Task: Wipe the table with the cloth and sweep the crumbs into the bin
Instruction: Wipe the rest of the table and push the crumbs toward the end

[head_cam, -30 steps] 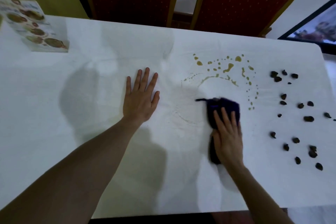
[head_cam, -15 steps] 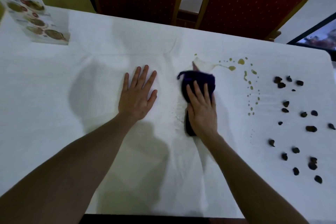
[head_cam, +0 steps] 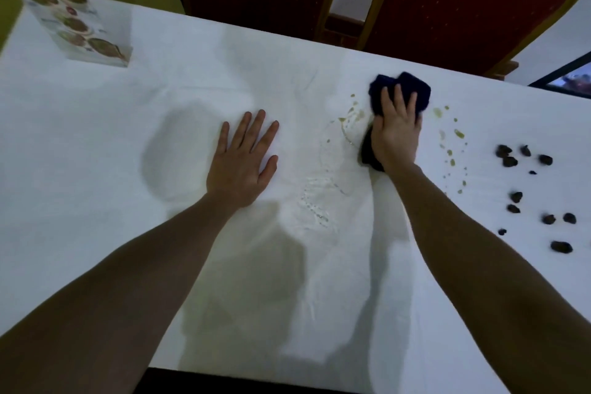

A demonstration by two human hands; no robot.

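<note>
Table [head_cam: 96,144] — white, smeared, crumb-strewn

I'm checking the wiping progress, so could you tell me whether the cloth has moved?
Yes. The cloth moved away from the person toward the chairs, under the right hand.
</note>
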